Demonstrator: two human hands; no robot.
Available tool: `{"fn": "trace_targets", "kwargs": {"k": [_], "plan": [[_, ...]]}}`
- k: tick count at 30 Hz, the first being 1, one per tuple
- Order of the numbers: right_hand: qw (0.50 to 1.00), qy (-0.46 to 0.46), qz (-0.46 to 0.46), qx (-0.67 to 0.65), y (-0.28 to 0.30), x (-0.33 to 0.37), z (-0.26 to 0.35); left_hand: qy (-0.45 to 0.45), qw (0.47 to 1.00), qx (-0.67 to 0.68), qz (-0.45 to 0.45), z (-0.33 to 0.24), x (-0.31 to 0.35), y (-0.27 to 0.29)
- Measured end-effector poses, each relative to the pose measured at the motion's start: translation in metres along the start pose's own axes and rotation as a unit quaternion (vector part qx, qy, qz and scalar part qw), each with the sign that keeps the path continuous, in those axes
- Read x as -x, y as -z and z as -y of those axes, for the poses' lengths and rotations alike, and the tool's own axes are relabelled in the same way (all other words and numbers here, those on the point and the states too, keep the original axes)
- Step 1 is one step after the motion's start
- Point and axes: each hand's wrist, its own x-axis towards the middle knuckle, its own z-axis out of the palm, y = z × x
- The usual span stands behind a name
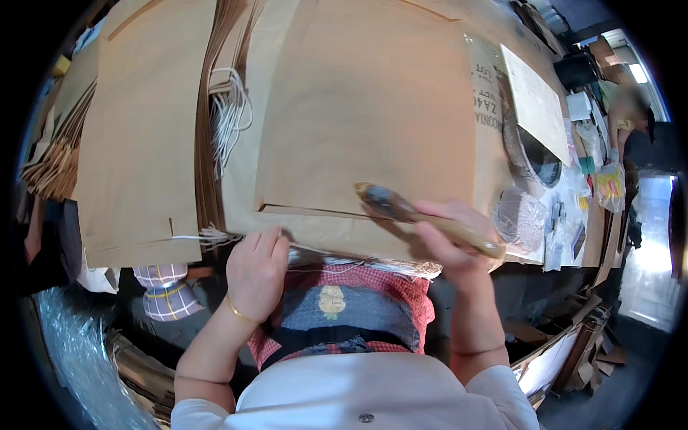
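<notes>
Brown paper sheets (358,107) underlie right hand (448,236) gripping glue-tipped brush (423,218), left hand (256,269) pinching cord (215,235).

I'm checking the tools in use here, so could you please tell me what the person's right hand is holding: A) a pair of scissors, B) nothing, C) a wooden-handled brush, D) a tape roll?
C: the right hand closes around a wooden-handled brush whose dark head rests on the brown paper bag.

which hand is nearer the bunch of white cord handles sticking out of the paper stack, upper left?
Left. The left hand presses the paper's near edge, below the white cord handles. The right hand grips a wooden brush farther off, to the right.
</notes>
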Motion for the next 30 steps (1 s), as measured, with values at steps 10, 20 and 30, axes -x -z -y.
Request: {"fn": "trace_targets", "kwargs": {"k": [10, 20, 30], "plan": [[0.993, -0.040, 0.110, -0.005, -0.054, -0.028, -0.005, 0.023, 0.996, 0.012, 0.085, 0.000, -0.020, -0.028], [0.968, -0.252, 0.019, 0.010, -0.045, -0.016, -0.012, 0.023, 0.995, 0.026, 0.089, 0.001, -0.020, -0.027], [0.929, -0.154, -0.028, 0.335, 0.026, 0.011, -0.051, 0.012, 0.994, 0.022, 0.106, -0.002, -0.025, -0.027]]}}
